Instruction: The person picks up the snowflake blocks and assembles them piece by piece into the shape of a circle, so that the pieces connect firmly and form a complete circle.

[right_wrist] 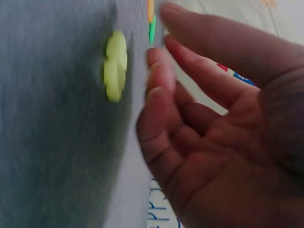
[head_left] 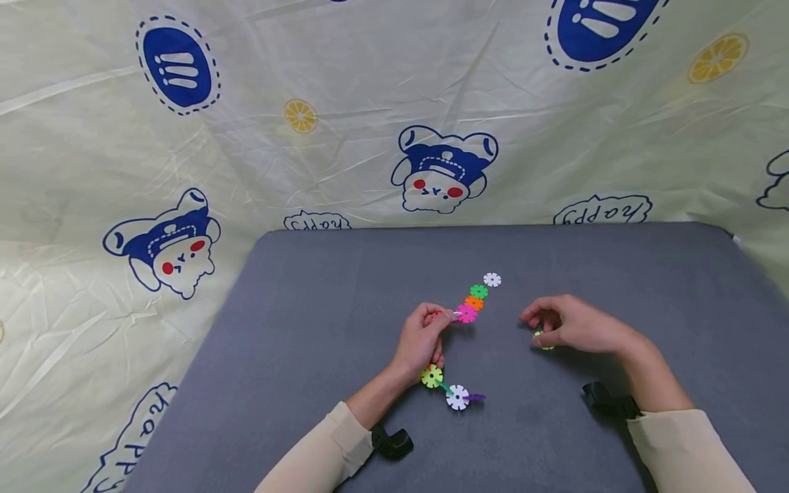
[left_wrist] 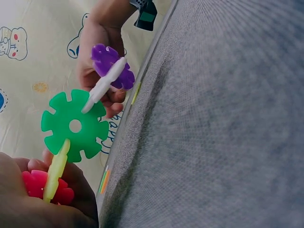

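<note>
My left hand (head_left: 422, 339) grips a chain of notched plastic discs, its fingers curled round a red disc (left_wrist: 35, 184). Below the hand the chain runs through a yellow disc (head_left: 431, 376), a green disc (left_wrist: 75, 126), a white disc (head_left: 457, 397) and a purple disc (left_wrist: 112, 66), slotted at angles to each other. A pink disc (head_left: 466, 313) shows just past my left fingertips. My right hand (head_left: 576, 323) hovers at a loose yellow disc (right_wrist: 115, 66) on the table. Its thumb and fingers are bent loosely and apart, with nothing between them in the right wrist view.
Loose orange (head_left: 474, 302), green (head_left: 479, 292) and white (head_left: 492, 279) discs lie in a line on the grey table (head_left: 333, 287), beyond the left hand. A printed sheet (head_left: 345, 171) hangs behind the table's far edge. Black straps with cameras sit on both wrists.
</note>
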`<state>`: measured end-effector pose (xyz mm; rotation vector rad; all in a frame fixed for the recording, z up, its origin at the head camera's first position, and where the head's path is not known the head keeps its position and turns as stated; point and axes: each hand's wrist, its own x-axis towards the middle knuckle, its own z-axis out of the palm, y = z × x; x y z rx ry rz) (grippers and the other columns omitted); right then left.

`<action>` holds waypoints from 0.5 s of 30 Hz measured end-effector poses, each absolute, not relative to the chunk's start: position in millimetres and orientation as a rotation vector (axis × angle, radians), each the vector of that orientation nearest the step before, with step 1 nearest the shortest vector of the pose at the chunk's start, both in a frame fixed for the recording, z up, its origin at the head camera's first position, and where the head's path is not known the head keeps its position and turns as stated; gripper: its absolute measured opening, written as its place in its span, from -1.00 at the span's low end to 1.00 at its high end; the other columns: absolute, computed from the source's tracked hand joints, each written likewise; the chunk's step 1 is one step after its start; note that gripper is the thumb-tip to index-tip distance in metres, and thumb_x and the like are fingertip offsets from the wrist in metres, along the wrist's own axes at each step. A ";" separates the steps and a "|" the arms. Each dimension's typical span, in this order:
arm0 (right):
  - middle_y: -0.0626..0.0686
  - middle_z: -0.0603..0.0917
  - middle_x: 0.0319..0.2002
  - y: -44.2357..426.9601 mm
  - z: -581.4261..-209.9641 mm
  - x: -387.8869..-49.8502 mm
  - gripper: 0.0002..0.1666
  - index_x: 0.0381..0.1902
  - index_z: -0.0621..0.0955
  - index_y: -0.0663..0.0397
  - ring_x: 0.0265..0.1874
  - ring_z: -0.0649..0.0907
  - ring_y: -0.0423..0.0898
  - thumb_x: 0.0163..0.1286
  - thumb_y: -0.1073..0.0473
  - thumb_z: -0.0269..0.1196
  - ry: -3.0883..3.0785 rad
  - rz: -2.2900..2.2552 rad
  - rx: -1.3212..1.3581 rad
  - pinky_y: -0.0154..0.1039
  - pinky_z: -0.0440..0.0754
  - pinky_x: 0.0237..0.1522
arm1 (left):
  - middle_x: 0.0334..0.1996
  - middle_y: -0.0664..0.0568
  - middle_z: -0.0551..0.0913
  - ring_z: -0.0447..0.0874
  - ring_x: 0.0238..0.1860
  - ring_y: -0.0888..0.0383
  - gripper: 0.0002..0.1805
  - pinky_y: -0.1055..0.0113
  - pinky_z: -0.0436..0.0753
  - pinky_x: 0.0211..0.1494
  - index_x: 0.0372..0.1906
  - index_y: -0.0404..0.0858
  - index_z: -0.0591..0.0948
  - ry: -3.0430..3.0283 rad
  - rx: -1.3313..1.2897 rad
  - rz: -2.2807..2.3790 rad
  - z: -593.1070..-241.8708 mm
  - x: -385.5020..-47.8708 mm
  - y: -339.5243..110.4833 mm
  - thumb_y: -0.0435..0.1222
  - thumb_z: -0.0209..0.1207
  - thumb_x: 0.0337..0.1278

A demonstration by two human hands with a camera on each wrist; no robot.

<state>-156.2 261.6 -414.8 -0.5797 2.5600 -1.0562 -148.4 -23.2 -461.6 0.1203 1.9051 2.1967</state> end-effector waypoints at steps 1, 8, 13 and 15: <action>0.02 0.58 -0.24 264.4 -415.4 -156.3 -0.54 -0.04 0.61 0.22 -0.37 0.52 -0.08 0.10 0.21 0.46 2.570 -1.023 -0.581 -0.26 0.51 -0.37 | -0.59 -0.04 0.38 0.19 -0.90 0.20 -0.68 0.35 0.40 -0.84 -0.13 -0.25 0.50 1.907 0.122 2.198 -461.8 -148.6 -23.4 -0.10 0.22 0.22; -0.03 0.56 -0.22 274.4 -419.3 -155.6 -0.58 -0.13 0.63 0.11 -0.28 0.50 -0.07 0.02 0.18 0.49 2.662 -0.877 -0.588 -0.16 0.51 -0.27 | -0.76 -0.01 0.31 0.21 -0.91 0.16 -0.75 0.34 0.44 -0.83 -0.11 -0.22 0.50 1.950 0.088 2.181 -459.0 -147.7 -25.0 -0.14 0.18 0.28; -0.05 0.52 -0.33 275.2 -420.1 -155.7 -0.70 -0.25 0.62 0.06 -0.37 0.49 -0.12 0.06 0.19 0.47 2.660 -0.862 -0.602 -0.23 0.49 -0.37 | -0.80 0.00 0.29 0.21 -0.91 0.17 -0.78 0.35 0.44 -0.82 -0.12 -0.22 0.50 1.961 0.089 2.177 -448.8 -143.5 -25.3 -0.16 0.15 0.30; -0.06 0.53 -0.38 275.1 -421.1 -156.4 -0.76 -0.28 0.61 0.06 -0.41 0.50 -0.14 0.11 0.21 0.44 2.643 -0.893 -0.617 -0.25 0.49 -0.40 | -0.81 -0.01 0.29 0.22 -0.91 0.17 -0.76 0.35 0.45 -0.82 -0.12 -0.21 0.50 1.966 0.109 2.177 -449.9 -143.6 -25.3 -0.14 0.16 0.29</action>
